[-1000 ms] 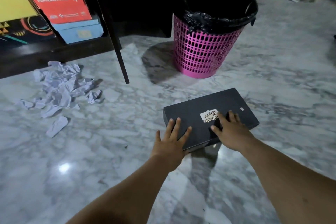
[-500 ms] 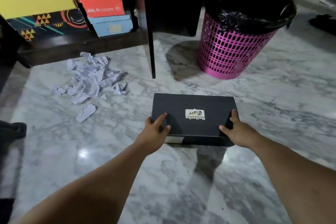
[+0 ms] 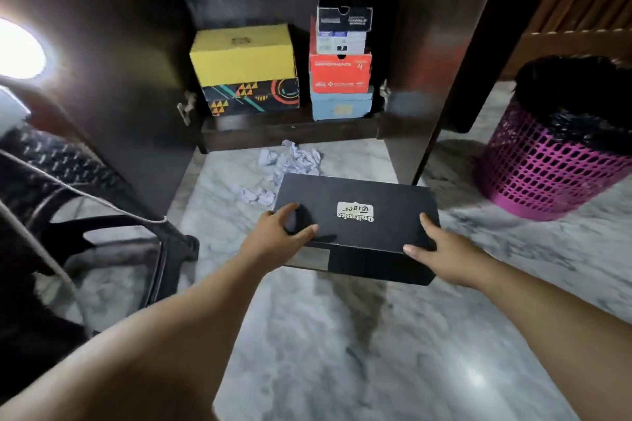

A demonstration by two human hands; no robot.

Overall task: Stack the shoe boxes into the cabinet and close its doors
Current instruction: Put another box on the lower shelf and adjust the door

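A black shoe box (image 3: 376, 205) with a gold label hangs above the marble floor, held at both ends. My left hand (image 3: 278, 236) grips its near left corner and my right hand (image 3: 436, 249) grips its near right corner. Straight ahead the dark cabinet (image 3: 287, 128) stands with both doors open. On its bottom shelf a yellow box (image 3: 241, 53) rests on a patterned black box (image 3: 251, 97). Beside them a red box (image 3: 340, 73) sits on a light blue box (image 3: 340, 106), with a white box (image 3: 340, 41) and a dark box (image 3: 343, 19) on top.
Crumpled paper (image 3: 290, 161) lies on the floor before the cabinet. A pink bin with a black liner (image 3: 554, 161) stands at the right. The open right door (image 3: 458, 79) juts toward me. A black chair (image 3: 68, 202) crowds the left. Orange and tan boxes sit on the upper shelf.
The black box has been lifted off the floor with both hands. My view has swung left to face the open cabinet, and the box now sits closer to it.
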